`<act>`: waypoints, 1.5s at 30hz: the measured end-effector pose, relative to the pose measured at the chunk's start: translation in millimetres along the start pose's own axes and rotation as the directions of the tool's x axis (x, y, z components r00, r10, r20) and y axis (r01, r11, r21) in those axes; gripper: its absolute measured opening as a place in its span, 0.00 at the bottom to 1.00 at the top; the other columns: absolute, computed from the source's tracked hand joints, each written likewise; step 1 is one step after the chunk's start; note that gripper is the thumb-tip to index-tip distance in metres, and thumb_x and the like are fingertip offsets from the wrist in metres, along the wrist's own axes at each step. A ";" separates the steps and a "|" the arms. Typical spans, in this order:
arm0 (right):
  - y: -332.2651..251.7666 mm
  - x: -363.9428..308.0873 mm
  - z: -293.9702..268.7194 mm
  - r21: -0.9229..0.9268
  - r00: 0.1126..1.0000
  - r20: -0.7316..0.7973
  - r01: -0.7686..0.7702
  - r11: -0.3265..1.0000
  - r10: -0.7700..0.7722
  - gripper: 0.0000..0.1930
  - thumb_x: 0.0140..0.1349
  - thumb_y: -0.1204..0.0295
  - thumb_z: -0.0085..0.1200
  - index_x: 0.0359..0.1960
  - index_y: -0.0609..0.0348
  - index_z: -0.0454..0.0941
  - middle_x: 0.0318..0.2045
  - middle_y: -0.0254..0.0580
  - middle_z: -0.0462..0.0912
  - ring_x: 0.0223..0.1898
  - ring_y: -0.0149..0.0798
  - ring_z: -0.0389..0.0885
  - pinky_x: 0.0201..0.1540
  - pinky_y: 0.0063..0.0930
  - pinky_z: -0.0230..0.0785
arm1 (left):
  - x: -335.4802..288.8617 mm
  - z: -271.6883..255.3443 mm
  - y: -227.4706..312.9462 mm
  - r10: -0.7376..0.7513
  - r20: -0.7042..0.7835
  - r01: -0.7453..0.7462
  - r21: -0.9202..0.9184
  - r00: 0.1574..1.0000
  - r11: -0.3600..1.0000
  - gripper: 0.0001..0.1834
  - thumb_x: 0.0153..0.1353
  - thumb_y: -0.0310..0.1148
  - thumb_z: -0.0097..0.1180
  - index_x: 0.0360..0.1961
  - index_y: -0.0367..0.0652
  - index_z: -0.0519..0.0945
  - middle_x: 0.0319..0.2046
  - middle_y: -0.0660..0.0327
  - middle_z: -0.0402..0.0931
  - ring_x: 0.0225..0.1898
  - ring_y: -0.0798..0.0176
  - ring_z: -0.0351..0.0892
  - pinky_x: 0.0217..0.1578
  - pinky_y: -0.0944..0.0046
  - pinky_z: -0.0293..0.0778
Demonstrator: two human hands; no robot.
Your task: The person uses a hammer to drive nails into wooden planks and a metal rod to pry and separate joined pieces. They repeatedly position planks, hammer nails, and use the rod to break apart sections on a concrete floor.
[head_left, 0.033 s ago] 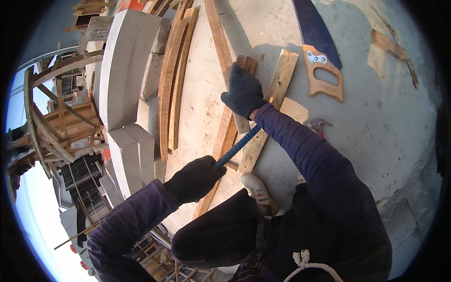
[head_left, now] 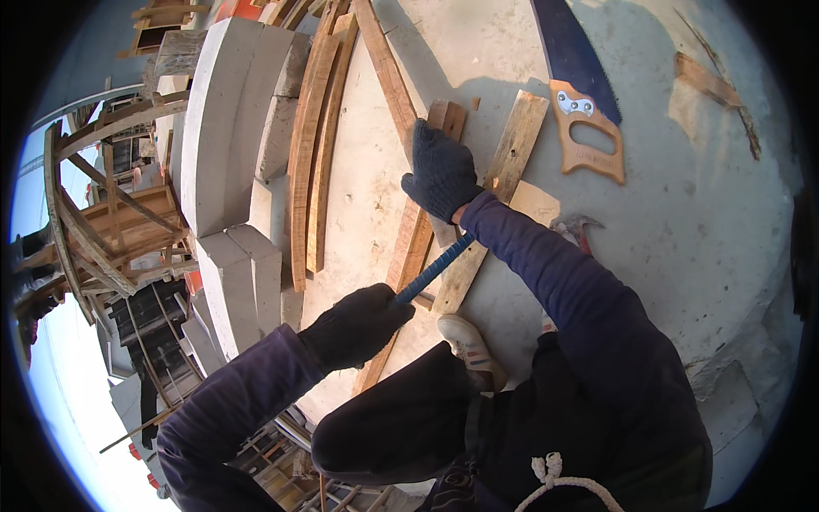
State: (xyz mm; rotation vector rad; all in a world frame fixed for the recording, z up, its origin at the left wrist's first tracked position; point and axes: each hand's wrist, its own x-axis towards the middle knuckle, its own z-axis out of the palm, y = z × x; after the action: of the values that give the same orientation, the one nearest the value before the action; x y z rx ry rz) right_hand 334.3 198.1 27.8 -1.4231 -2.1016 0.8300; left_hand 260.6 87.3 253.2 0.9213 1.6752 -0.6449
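My left hand [head_left: 357, 326], in a dark knit glove, is closed round a blue ribbed bar [head_left: 433, 268]. The bar slants up to the right and passes out of sight under my right forearm. My right hand [head_left: 444, 171], gloved in dark grey, is closed over a long wooden batten [head_left: 388, 72]; its fingers partly hide the grip. More timber lies beneath: a batten [head_left: 409, 247] running down towards my knee, a short brown block [head_left: 447, 118] beyond the hand, and a weathered plank [head_left: 515, 141] beside my wrist.
A handsaw [head_left: 589, 128] with a wooden handle lies at the right. Nearer, a claw hammer [head_left: 578, 229] is partly behind my arm. Pale blocks [head_left: 223, 128] and long battens [head_left: 311, 145] line the left. My shoe [head_left: 465, 341] stands beside the plank.
The far end of the long batten has swung left. My right hand has shifted slightly, and the weathered plank and blue bar have moved a little to the right.
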 end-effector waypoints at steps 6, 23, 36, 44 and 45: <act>7.7 -24.3 -24.9 -0.060 0.968 0.130 0.223 0.973 -0.214 0.44 0.51 0.53 0.73 0.64 0.70 0.67 0.40 0.52 0.81 0.38 0.49 0.84 0.40 0.46 0.77 | 2.7 -6.5 13.2 0.104 0.029 -0.108 0.142 0.994 0.984 0.20 0.74 0.46 0.53 0.47 0.36 0.78 0.21 0.62 0.73 0.15 0.69 0.73 0.16 0.64 0.74; 28.4 -179.3 -28.4 0.650 0.887 0.367 -0.461 0.604 0.281 0.40 0.62 0.47 0.67 0.61 0.64 0.61 0.47 0.60 0.79 0.45 0.54 0.86 0.47 0.47 0.78 | -3.3 -29.6 62.8 0.044 0.041 -0.053 0.255 0.998 0.965 0.24 0.75 0.48 0.50 0.43 0.31 0.79 0.32 0.43 0.79 0.36 0.44 0.82 0.41 0.47 0.77; 43.2 -170.6 -25.4 0.704 0.698 0.710 -0.702 0.105 -0.094 0.38 0.61 0.55 0.69 0.66 0.57 0.63 0.48 0.45 0.79 0.48 0.39 0.82 0.46 0.36 0.79 | -5.3 -26.2 100.8 -0.081 0.049 0.063 0.298 0.995 0.952 0.26 0.77 0.48 0.46 0.41 0.30 0.77 0.29 0.45 0.77 0.31 0.45 0.81 0.37 0.47 0.77; 109.9 -233.6 -28.1 0.596 0.962 0.256 -0.237 0.767 0.098 0.41 0.53 0.65 0.71 0.68 0.61 0.65 0.56 0.59 0.74 0.57 0.60 0.77 0.58 0.47 0.73 | 10.5 -28.5 78.8 0.046 0.069 -0.067 0.339 0.997 0.938 0.23 0.77 0.45 0.47 0.42 0.31 0.78 0.33 0.42 0.76 0.36 0.43 0.80 0.38 0.46 0.76; 116.3 -233.2 -35.4 0.569 0.972 0.219 -0.197 0.799 0.084 0.41 0.52 0.67 0.71 0.68 0.62 0.66 0.56 0.58 0.74 0.56 0.60 0.78 0.57 0.46 0.74 | 11.5 -29.5 75.0 0.075 0.070 -0.094 0.337 0.995 0.937 0.23 0.77 0.45 0.47 0.42 0.31 0.78 0.34 0.42 0.76 0.36 0.43 0.80 0.38 0.46 0.76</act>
State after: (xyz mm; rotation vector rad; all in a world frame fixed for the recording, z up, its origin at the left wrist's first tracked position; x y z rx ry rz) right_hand 516.4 20.6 -39.4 -1.1917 -1.6344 1.5655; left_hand 305.5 155.2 253.0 1.2017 1.4896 -0.9116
